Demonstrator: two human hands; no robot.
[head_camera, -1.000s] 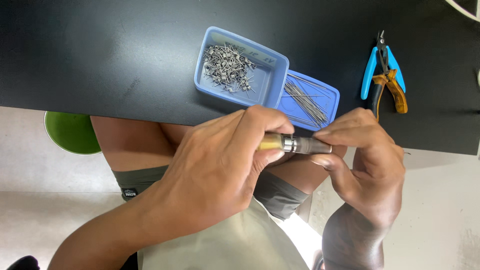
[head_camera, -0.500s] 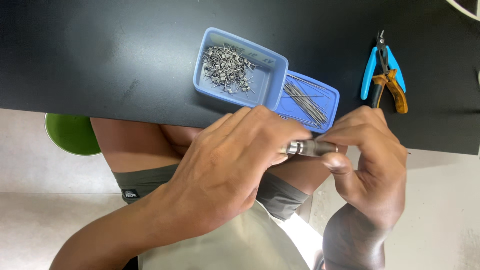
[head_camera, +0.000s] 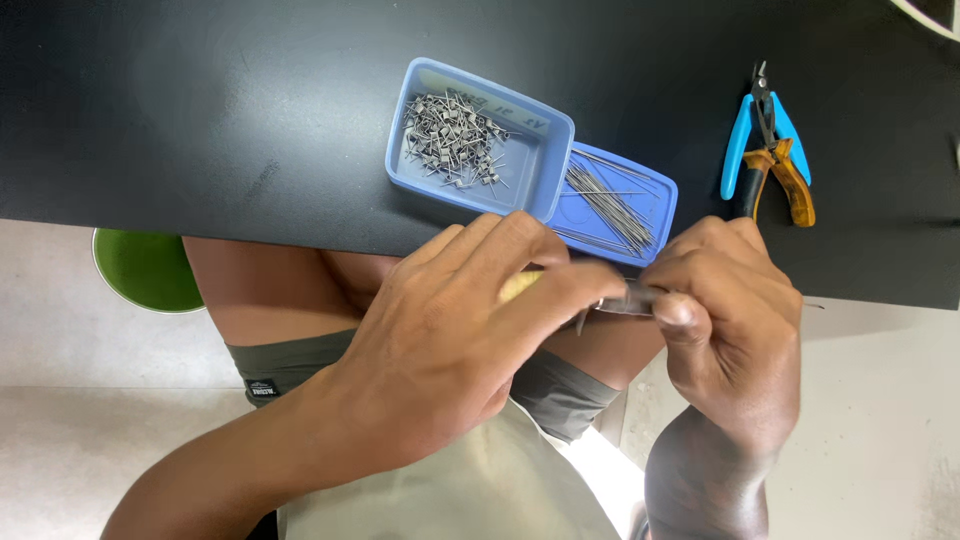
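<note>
Below the table edge: we see both hands meet over the lap.
Left hand (head_camera: 450, 340): we see it wrapped around a slim yellow-handled metal tool (head_camera: 600, 298).
Right hand (head_camera: 725, 310): it pinches the tool's metal tip.
Black table (head_camera: 200, 110): it carries a blue plastic tray of small wire coils (head_camera: 480, 140), touching a blue lid of straight wires (head_camera: 620, 205).
Blue- and orange-handled pliers (head_camera: 765, 150): they lie well right of the tray.

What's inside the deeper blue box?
The deeper blue box holds a heap of small bent metal wire pieces at one end; the rest of its floor shows bare. What lies under the heap is hidden.
</note>
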